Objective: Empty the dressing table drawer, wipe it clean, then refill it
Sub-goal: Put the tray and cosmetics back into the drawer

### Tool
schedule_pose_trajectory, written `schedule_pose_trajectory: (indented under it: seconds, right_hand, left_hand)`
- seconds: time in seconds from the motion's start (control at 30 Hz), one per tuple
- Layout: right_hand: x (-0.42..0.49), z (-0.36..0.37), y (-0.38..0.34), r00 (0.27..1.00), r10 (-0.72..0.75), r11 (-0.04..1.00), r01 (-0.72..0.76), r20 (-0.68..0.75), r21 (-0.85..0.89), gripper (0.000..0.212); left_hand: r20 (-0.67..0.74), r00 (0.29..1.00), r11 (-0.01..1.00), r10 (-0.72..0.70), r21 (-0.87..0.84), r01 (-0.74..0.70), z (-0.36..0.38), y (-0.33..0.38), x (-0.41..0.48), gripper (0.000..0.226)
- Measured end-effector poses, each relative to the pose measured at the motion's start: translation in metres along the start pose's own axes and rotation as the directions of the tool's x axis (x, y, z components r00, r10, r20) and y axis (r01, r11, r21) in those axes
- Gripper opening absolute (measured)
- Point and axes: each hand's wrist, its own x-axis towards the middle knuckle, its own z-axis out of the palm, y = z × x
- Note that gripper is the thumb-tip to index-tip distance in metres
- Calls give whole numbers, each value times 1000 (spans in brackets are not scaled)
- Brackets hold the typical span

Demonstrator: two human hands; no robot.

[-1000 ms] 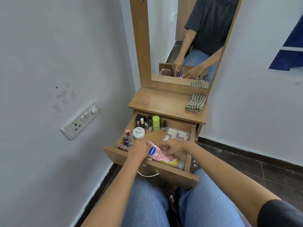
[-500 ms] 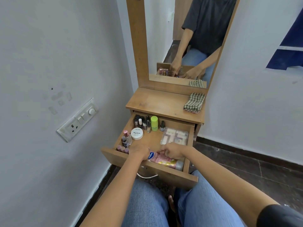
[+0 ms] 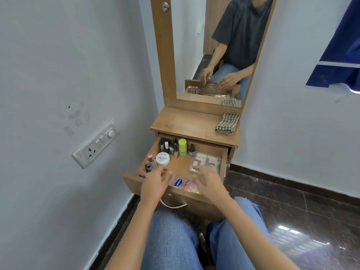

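**Hands spread over open drawer, both empty**

Left hand: fingers loosely spread, holding nothing, over the front left of the drawer. Right hand: likewise spread, fingertips at the near edge of the clear palette case; contact cannot be told. Between the hands: pink lotion tube, lying flat. Behind: lipsticks, white jar, small bottles, green bottle. On the table: folded striped cloth.
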Motion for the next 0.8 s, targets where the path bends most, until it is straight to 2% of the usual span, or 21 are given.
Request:
schedule_pose_trajectory:
  seconds: [0.1, 0.23, 0.37, 0.47, 0.57, 0.8]
  right_hand:
    - [-23, 14, 2, 997, -71, 995, 73, 41, -62, 44]
    - [-36, 28, 10, 990, -139, 977, 140, 19, -159, 52]
    - [-32, 34, 16, 978, -208, 952, 197, -22, -236, 55]
    - [-27, 37, 18, 970, -241, 930, 222, -32, -292, 59]
    - [-19, 36, 23, 958, -280, 906, 243, -61, -347, 58]
    - [22, 15, 39, 957, -270, 903, 214, -106, -372, 56]
  left_hand:
    - [66, 998, 997, 4, -81, 1, -1, -7, -9, 44]
    - [138, 990, 998, 33, -64, -25, 0, -9, -15, 61]
    - [58, 998, 999, 30, -37, -28, 1, -10, -19, 61]
    - [54, 997, 998, 57, 15, -57, 0, -7, -16, 64]
    - [63, 992, 990, 109, 79, -114, 2, -3, -9, 65]
    - [-24, 966, 948, 257, 199, -247, 23, 13, 30, 63]
